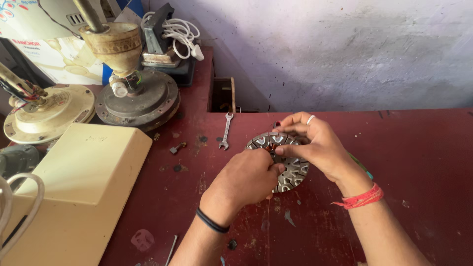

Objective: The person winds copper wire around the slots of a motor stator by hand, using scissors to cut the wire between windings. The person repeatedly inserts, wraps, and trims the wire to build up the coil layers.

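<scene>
Stator: a round slotted metal stator (290,170) is lying on the red table (419,162), mid-surface, near the back edge.
Left hand: the left hand (246,180) is curling closed, pinching at the stator's windings.
Right hand: the right hand (315,145) is gripping the stator's top rim.
Open room: bare surface is stretching toward the right edge.
Left side: a cream housing (84,187) is crowding the left edge; a spanner (225,131) is lying just behind.
</scene>
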